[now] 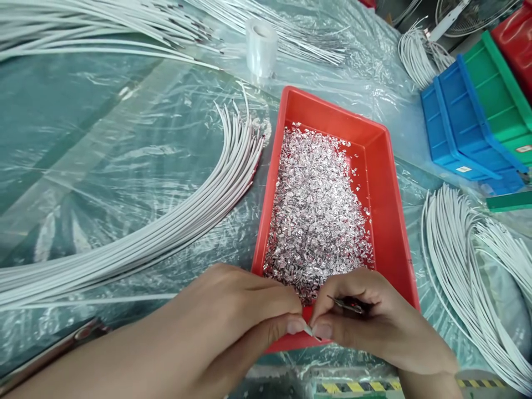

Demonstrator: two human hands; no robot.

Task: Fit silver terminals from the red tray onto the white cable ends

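My left hand (245,307) and my right hand (374,321) meet over the near end of a red tray (390,216) that holds a heap of shiny foil scraps (318,210). Both hands are closed in a pinch. Between the thumbs shows the tip of a thin white cable (308,331), held by my left fingers. My right hand also grips a small dark tool (347,303) with red on it. The rest of the held cable is hidden under my hands.
A long bundle of white cables (174,221) curves along the plastic-covered table left of the tray. More cables lie at the right (465,260) and far back (103,25). A clear tape roll (261,47) stands behind the tray. Blue (461,127), green and red bins sit at the far right.
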